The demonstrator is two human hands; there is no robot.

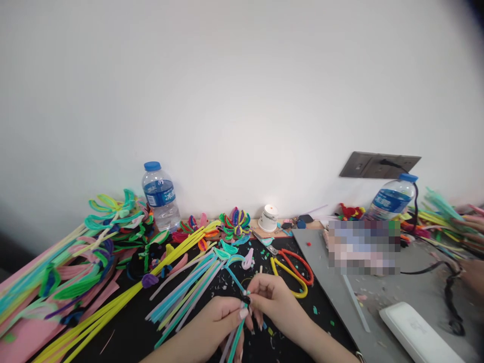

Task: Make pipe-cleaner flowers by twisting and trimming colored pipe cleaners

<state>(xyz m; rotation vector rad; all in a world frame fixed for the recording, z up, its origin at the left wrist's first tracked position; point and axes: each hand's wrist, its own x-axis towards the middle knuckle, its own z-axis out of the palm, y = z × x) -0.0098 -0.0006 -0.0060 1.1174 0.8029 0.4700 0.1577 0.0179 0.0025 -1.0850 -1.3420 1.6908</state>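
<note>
In front of me, my left hand (pixel 227 315) is closed around a small bundle of pipe cleaners (pixel 237 339) in teal and lilac, their stems hanging down below the fingers. A small black piece (pixel 245 299) sits on the bundle at the fingertips. My right hand (pixel 270 301) pinches at the same spot, its thumb and index finger beside the black piece. A blue pipe cleaner (pixel 235 279) runs up and left from there. Just beyond lies a fan of blue, green and lilac pipe cleaners (pixel 189 287). Scissors (pixel 294 275) with red and yellow handles rest right of my hands.
Pipe-cleaner flowers (pixel 235 223) and yellow stems (pixel 109 308) crowd the left. Water bottles (pixel 161 196) stand near the wall. A white roll (pixel 269 218) is at the back. On the right are a grey board (pixel 340 312), a white device (pixel 416 330), cables and another person's hand (pixel 472 277).
</note>
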